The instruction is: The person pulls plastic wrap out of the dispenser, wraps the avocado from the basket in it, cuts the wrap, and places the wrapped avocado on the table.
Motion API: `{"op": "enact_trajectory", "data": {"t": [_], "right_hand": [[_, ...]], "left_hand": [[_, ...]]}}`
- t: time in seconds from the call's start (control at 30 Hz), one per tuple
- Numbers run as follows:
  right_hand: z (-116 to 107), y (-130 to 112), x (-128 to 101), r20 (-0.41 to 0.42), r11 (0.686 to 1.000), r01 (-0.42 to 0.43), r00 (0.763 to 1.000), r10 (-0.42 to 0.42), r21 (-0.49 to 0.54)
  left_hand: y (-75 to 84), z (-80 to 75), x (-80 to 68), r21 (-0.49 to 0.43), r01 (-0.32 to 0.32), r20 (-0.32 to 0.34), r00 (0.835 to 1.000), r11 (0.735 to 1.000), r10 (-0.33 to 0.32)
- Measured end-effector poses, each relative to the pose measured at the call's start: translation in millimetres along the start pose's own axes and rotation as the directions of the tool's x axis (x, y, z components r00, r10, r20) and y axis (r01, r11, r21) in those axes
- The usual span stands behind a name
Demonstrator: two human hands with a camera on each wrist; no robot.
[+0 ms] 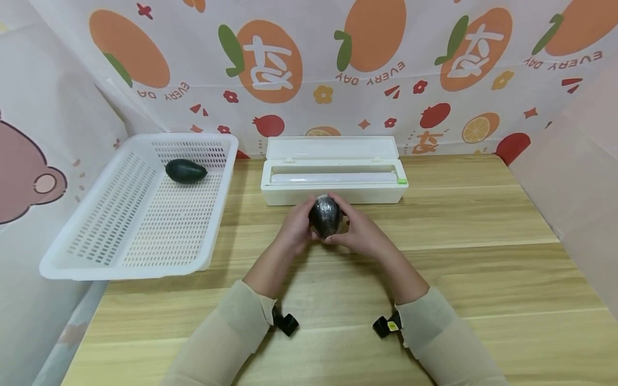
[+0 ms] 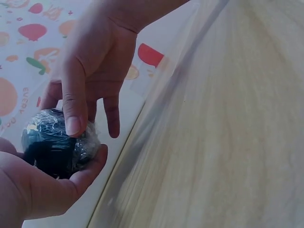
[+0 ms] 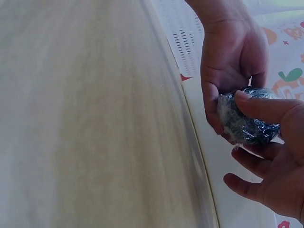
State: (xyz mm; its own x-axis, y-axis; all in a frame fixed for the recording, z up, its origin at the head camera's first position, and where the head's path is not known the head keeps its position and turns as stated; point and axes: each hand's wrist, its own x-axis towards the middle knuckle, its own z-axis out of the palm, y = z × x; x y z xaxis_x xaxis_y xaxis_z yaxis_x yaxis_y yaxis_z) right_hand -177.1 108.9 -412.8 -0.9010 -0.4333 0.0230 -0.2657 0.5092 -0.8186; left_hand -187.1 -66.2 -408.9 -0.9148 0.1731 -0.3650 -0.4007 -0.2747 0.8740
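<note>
Just in front of the open cling-film dispenser (image 1: 334,177), I'm cupping the film-wrapped avocado (image 1: 325,215) above the table (image 1: 483,268), left hand (image 1: 294,228) and right hand (image 1: 359,231) both curled round it, thumbs pressing the film snug.

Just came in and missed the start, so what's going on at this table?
A person holds a film-wrapped avocado between the left hand and the right hand, above the wooden table, in front of an open white cling-film dispenser. The film looks tight around it. An unwrapped avocado lies in the white basket on the left.
</note>
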Motion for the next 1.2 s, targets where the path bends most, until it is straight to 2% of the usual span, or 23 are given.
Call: {"op": "enact_trajectory", "data": {"t": [0.17, 0.43, 0.5, 0.6, 0.73, 0.97, 1.07, 1.2], "right_hand": [[1.4, -1.1, 0.9, -0.015, 0.999, -0.053, 0.998, 0.053, 0.013], [0.3, 0.9, 2.2, -0.021, 0.996, -0.089, 0.996, 0.090, 0.031], [-0.5, 2.1, 1.9, -0.029, 0.997, -0.074, 0.997, 0.075, 0.038], [-1.4, 4.3, 1.5, -0.031, 0.999, -0.027, 0.999, 0.028, 0.032], [-1.4, 6.8, 1.4, -0.024, 1.000, 0.005, 1.000, -0.005, -0.011], [-0.1, 7.7, 4.2, -0.031, 0.998, -0.055, 0.998, 0.055, -0.007], [-1.0, 6.6, 5.1, -0.035, 0.995, -0.089, 0.995, 0.090, 0.042], [-2.7, 6.6, 6.3, -0.021, 0.983, -0.112, 0.993, 0.116, 0.143]], "left_hand": [[-1.2, -0.3, 1.9, -0.019, 0.028, -0.004, 1.000, 0.999, -0.028], [-0.5, -1.3, 2.6, -0.047, 0.011, 0.028, 1.000, 0.999, -0.010], [-0.2, 0.0, 1.7, -0.024, -0.005, 0.037, 0.999, 1.000, 0.006], [-0.3, 1.7, 0.5, 0.056, -0.046, 0.086, 0.995, 0.997, 0.041], [-2.5, 2.4, -0.1, 0.160, -0.100, 0.154, 0.985, 0.982, 0.075], [-5.1, 2.3, -1.4, 0.221, -0.104, 0.144, 0.987, 0.970, 0.073], [-5.8, 1.9, -0.6, 0.247, -0.134, 0.140, 0.985, 0.960, 0.101], [-6.1, 2.6, 0.3, 0.219, -0.150, 0.127, 0.984, 0.964, 0.124]]}}
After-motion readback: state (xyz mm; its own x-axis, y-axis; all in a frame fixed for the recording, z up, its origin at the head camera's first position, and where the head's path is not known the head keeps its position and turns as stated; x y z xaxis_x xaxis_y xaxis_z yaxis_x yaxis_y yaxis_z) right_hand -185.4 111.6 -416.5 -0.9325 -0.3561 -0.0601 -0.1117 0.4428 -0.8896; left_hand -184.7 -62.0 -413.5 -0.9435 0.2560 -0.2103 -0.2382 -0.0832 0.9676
